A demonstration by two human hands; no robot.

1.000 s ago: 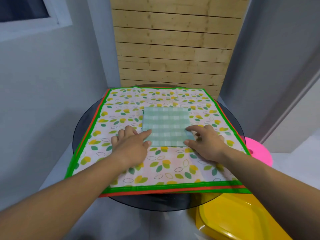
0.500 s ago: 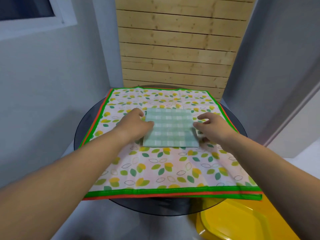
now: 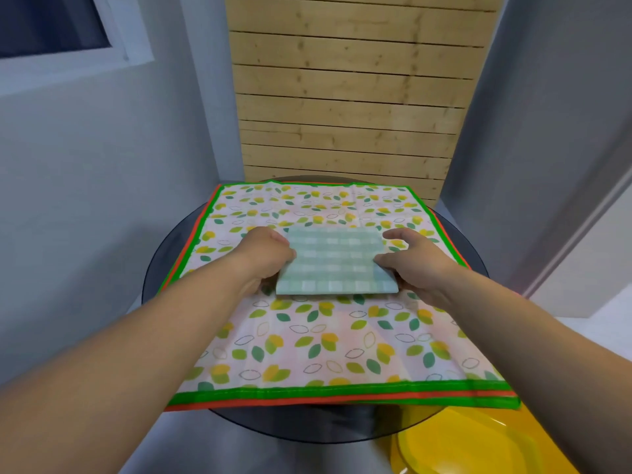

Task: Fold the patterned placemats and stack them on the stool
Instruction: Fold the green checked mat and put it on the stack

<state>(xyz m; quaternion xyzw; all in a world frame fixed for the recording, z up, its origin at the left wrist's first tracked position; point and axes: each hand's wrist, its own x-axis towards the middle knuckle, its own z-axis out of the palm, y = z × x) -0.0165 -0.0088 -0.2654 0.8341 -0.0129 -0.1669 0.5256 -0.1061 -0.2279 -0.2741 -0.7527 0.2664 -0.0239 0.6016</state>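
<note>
Two hands hold the check mat [image 3: 337, 261] by its short side edges: the left hand [image 3: 263, 258] has its grip curled on the left edge, and the right hand [image 3: 413, 265] pinches the right edge with the thumb on top. The folded mat sits mid-desk on the spread leaf mat [image 3: 325, 343], its near edge raised a little off the leaves. Its long axis runs left to right, roughly square to the leaf mat's green border.

The leaf mat lies on an orange-edged mat [image 3: 273, 402], and both overhang the near rim of the round glass desk [image 3: 167, 258]. Dark rim shows at either side. Bare leaf print rings the check mat, widest on the near side. Grey walls stand close on the left and right, with a slat wall [image 3: 349, 97] just behind the desk. The yellow stool [image 3: 472, 446] stands low at the near right, partly under the rim.

A second ago both hands lay at the check mat's near corners, fingertips resting on it as it lay flat. Half a second ago they had moved to its side edges — now they are closed on those edges and the near edge is off the leaf mat.
</note>
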